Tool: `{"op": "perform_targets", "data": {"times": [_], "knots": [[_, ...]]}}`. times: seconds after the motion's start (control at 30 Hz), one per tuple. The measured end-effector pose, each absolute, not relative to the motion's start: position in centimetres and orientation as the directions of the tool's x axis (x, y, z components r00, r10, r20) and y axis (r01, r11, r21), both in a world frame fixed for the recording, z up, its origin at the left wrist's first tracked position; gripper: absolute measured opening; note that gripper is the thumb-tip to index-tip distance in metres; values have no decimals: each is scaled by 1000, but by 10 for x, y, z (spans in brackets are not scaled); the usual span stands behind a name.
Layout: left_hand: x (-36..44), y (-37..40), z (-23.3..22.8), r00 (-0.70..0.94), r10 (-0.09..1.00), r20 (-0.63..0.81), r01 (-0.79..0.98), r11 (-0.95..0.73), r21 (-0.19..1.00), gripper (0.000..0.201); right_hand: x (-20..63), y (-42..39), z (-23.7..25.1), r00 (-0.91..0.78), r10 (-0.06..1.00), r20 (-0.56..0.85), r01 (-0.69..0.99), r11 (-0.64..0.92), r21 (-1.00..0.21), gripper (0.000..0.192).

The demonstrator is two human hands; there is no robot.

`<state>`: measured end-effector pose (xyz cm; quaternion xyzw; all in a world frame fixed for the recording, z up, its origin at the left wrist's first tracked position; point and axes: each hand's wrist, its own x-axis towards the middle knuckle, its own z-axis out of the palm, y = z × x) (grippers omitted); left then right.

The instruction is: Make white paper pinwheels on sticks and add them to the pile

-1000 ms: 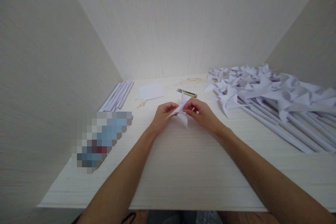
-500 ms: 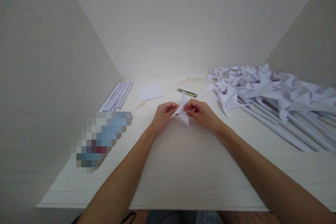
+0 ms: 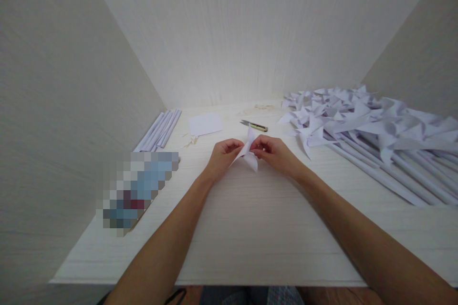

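My left hand (image 3: 222,155) and my right hand (image 3: 275,152) meet over the middle of the white table (image 3: 257,219). Between their fingertips they pinch a small folded piece of white paper (image 3: 249,153) with pointed flaps sticking up and down. Both hands have their fingers closed on this paper piece, just above the tabletop. A small cutter with a yellow-green handle (image 3: 255,126) lies just behind the hands.
A large heap of white paper pinwheels on rolled paper sticks (image 3: 372,133) covers the right side. Several rolled paper sticks (image 3: 159,128) lie at the back left beside a flat white sheet (image 3: 205,124). A blurred-out object (image 3: 138,186) sits at the left. Walls enclose three sides.
The hands have stayed almost in place, only shifting their fingers slightly on the folded paper. Nothing else on the table moved.
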<state>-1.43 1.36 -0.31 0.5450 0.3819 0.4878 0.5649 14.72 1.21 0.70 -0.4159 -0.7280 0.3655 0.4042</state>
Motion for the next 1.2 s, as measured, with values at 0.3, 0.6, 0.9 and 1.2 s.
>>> {"op": "perform_targets", "data": {"times": [0.3, 0.6, 0.9, 1.2], "knots": [[-13, 14, -3, 226, 967, 119, -149, -87, 985, 22, 146, 13, 4, -309, 904, 296, 281, 385, -879, 1], [-15, 16, -6, 236, 963, 133, -142, -101, 985, 22, 146, 11, 6, -314, 899, 306, 260, 391, -883, 1], [-14, 15, -5, 257, 960, 111, -146, -75, 986, 22, 146, 11, 6, -341, 899, 275, 317, 386, -866, 3], [-13, 14, -4, 245, 967, 71, -151, -34, 988, 24, 142, 7, 2, -334, 841, 425, 390, 534, -751, 8]]}}
